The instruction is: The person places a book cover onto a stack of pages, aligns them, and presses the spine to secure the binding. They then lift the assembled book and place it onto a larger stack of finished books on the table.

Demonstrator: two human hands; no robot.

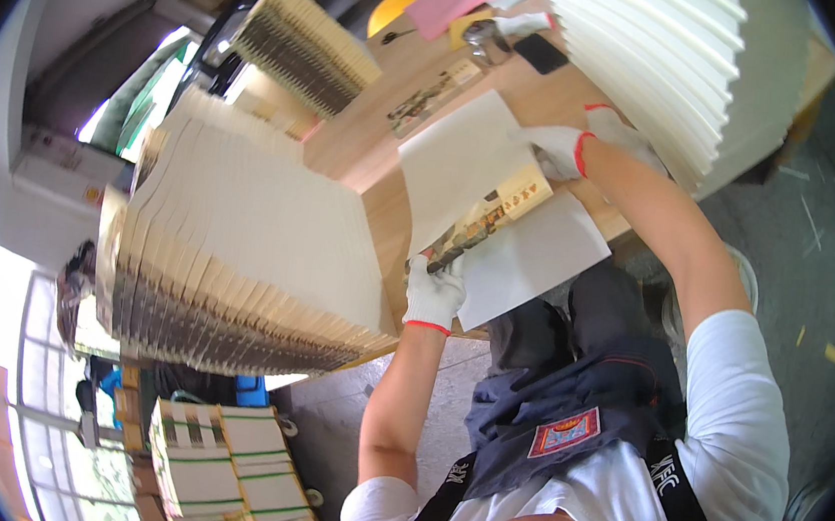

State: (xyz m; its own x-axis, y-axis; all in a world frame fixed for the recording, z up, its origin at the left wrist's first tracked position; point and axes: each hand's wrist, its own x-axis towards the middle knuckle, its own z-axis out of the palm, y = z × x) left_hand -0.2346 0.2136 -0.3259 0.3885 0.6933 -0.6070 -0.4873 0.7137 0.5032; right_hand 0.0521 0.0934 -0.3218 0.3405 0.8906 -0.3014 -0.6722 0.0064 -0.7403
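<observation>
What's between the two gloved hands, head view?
Not bare: the head view shows a printed strip, beige and dark, running between the left hand and right hand, with white paper alongside.

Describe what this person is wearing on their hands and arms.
The left hand and right hand each wear a white glove edged in red at the wrist. The forearms are bare; above them are short white sleeves.
</observation>
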